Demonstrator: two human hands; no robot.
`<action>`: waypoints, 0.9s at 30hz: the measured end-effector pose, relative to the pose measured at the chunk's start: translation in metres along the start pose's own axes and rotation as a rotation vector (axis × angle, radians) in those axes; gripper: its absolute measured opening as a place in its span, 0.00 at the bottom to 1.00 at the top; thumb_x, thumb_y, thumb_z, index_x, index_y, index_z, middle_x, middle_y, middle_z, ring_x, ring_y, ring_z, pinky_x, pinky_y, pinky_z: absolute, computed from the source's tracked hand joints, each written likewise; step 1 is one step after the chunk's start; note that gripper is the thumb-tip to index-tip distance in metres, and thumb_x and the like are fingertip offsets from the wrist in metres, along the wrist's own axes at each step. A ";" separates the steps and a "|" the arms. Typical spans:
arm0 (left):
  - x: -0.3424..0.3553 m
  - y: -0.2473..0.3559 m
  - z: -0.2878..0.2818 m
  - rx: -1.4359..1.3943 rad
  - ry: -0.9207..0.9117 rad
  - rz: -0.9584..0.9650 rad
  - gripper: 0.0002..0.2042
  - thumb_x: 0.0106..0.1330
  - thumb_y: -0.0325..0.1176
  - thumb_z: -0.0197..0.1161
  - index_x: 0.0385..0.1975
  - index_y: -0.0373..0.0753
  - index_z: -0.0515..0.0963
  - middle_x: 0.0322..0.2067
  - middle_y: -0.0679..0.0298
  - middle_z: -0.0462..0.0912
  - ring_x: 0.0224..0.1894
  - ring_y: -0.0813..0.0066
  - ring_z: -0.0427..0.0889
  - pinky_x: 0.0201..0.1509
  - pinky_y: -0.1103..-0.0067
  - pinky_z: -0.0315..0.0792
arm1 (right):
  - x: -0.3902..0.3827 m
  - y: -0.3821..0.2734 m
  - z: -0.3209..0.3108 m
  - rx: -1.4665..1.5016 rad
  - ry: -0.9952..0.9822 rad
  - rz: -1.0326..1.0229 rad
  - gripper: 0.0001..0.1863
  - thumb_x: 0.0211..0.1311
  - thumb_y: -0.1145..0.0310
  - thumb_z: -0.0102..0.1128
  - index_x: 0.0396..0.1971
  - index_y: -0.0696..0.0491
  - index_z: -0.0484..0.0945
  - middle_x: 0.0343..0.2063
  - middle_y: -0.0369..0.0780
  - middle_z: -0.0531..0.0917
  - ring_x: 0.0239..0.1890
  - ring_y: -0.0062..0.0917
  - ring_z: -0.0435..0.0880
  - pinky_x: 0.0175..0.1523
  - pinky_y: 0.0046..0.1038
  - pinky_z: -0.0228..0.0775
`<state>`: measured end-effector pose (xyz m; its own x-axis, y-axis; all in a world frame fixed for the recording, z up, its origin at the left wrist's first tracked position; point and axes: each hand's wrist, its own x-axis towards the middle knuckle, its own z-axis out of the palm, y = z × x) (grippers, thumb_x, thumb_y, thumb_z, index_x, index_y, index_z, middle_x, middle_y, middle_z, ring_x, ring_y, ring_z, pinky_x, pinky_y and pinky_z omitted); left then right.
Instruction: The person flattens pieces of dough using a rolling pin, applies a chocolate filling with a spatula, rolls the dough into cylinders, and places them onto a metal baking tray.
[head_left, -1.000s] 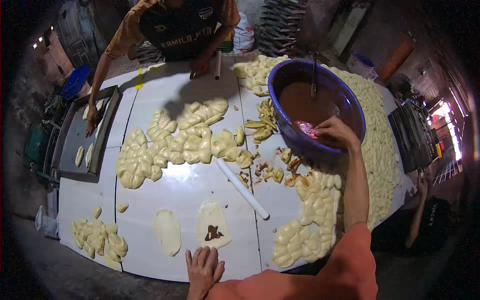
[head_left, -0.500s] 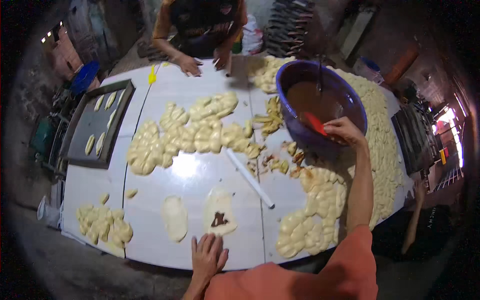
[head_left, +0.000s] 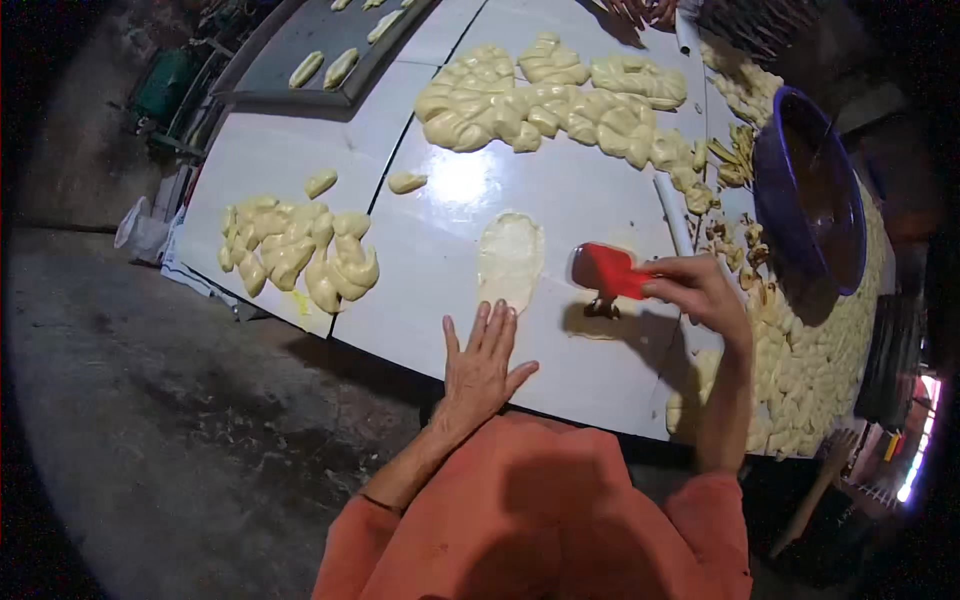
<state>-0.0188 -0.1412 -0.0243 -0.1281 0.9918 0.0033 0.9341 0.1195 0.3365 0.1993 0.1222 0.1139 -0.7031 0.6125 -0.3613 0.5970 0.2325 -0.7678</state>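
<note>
My left hand (head_left: 480, 365) lies with fingers spread, fingertips on the lower end of a flattened pale dough oval (head_left: 508, 255). My right hand (head_left: 695, 290) grips a red scraper (head_left: 612, 270) loaded with brown filling, held above a second dough oval (head_left: 592, 327) with a dark smear, partly hidden by the scraper and shadow. A white rolling pin (head_left: 672, 220) lies beyond my right hand. Shaped dough pieces are grouped at the left (head_left: 290, 250) and across the back (head_left: 540, 105). To the right is a purple tub (head_left: 840, 250) of brown filling.
A metal tray (head_left: 355, 55) with several shaped pieces sits at back left. Another person's hands (head_left: 635, 12) are at the top edge. A dense spread of dough (head_left: 810, 370) covers the right side; another person's arm (head_left: 815, 505) shows beyond it. The concrete floor (head_left: 150, 400) is at the left.
My right hand has lifted the red scraper out of the tub and brought it left over the dough. My left hand has shifted to the left oval. The view has tilted down.
</note>
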 end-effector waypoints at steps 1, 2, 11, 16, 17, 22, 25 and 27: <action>-0.002 -0.002 0.001 -0.011 0.000 0.000 0.44 0.70 0.63 0.59 0.75 0.34 0.61 0.76 0.50 0.60 0.78 0.50 0.59 0.74 0.31 0.39 | 0.009 0.007 0.025 -0.072 0.037 -0.136 0.18 0.65 0.61 0.71 0.48 0.57 0.88 0.33 0.45 0.91 0.32 0.26 0.89 0.42 0.28 0.79; -0.008 -0.005 0.002 0.001 -0.004 0.023 0.43 0.70 0.63 0.58 0.75 0.35 0.61 0.76 0.51 0.60 0.78 0.51 0.59 0.74 0.31 0.39 | 0.016 -0.011 0.049 -0.063 0.027 -0.130 0.15 0.65 0.62 0.70 0.45 0.55 0.89 0.33 0.46 0.90 0.34 0.34 0.90 0.41 0.33 0.80; -0.009 -0.021 -0.009 -0.080 0.010 0.101 0.38 0.71 0.59 0.59 0.73 0.37 0.66 0.75 0.50 0.62 0.78 0.52 0.59 0.73 0.30 0.43 | 0.023 -0.035 0.118 -0.714 0.377 -0.238 0.12 0.63 0.64 0.69 0.45 0.49 0.84 0.26 0.39 0.81 0.29 0.34 0.86 0.34 0.39 0.77; -0.011 -0.036 -0.009 -0.092 0.016 0.117 0.35 0.70 0.57 0.61 0.71 0.43 0.68 0.75 0.46 0.61 0.78 0.44 0.57 0.72 0.29 0.44 | 0.004 -0.047 0.128 -0.734 0.413 -0.269 0.13 0.59 0.67 0.72 0.44 0.49 0.85 0.24 0.38 0.80 0.26 0.33 0.84 0.31 0.38 0.74; -0.010 -0.037 -0.010 -0.095 0.014 0.125 0.35 0.70 0.57 0.61 0.71 0.43 0.68 0.75 0.46 0.61 0.78 0.44 0.57 0.72 0.29 0.44 | 0.004 -0.046 0.130 -0.727 0.405 -0.274 0.12 0.60 0.67 0.71 0.44 0.49 0.85 0.24 0.38 0.80 0.27 0.33 0.84 0.31 0.38 0.74; -0.004 -0.046 -0.012 -0.126 0.081 0.165 0.32 0.68 0.55 0.65 0.69 0.47 0.72 0.72 0.47 0.63 0.75 0.42 0.61 0.72 0.32 0.48 | 0.015 -0.044 0.136 -0.650 0.493 -0.258 0.10 0.62 0.67 0.70 0.43 0.50 0.85 0.24 0.39 0.81 0.27 0.34 0.84 0.31 0.38 0.75; -0.002 -0.044 -0.013 -0.160 0.130 0.168 0.30 0.66 0.51 0.69 0.66 0.47 0.75 0.66 0.51 0.69 0.70 0.46 0.66 0.74 0.36 0.52 | 0.017 -0.038 0.141 -0.632 0.503 -0.264 0.10 0.63 0.67 0.69 0.43 0.50 0.85 0.24 0.39 0.81 0.26 0.35 0.84 0.31 0.39 0.75; -0.004 -0.044 -0.012 -0.136 0.129 0.164 0.28 0.66 0.50 0.69 0.64 0.47 0.77 0.62 0.55 0.73 0.69 0.51 0.68 0.74 0.38 0.52 | 0.012 -0.038 0.143 -0.550 0.551 -0.200 0.10 0.64 0.66 0.69 0.44 0.51 0.85 0.25 0.40 0.81 0.28 0.36 0.85 0.32 0.39 0.76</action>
<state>-0.0629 -0.1508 -0.0280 -0.0285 0.9822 0.1855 0.8935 -0.0582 0.4454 0.1128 0.0125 0.0634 -0.6109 0.7713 0.1785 0.6856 0.6282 -0.3678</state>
